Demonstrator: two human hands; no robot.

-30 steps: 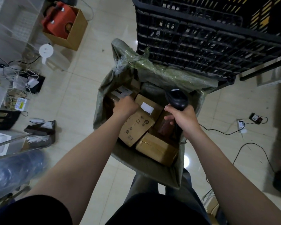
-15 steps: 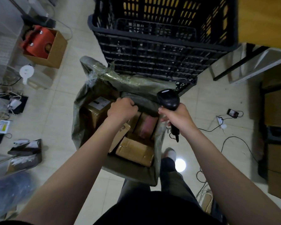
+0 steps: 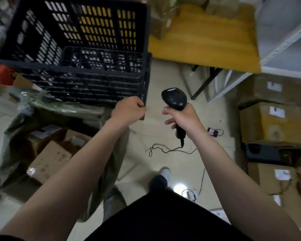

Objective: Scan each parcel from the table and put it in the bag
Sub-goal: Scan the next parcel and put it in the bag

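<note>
My left hand is curled at the top right corner of the green bag, gripping its rim right against the corner of a black crate. Inside the bag lie several cardboard parcels, some with white labels. My right hand holds the black barcode scanner by its handle, head pointing up and away, over bare floor to the right of the bag. The yellow wooden table is at the upper right, with blurred wrapped parcels at its far edge.
The tall black crate stands directly behind the bag. Stacked labelled cardboard boxes line the right side beneath a white metal shelf. Thin cables and a small charger lie on the tiled floor beside my foot.
The view has swung right and up, bringing the table and right-hand boxes into sight. My left hand came out from among the parcels to the bag's rim. The scanner rose away from the bag.
</note>
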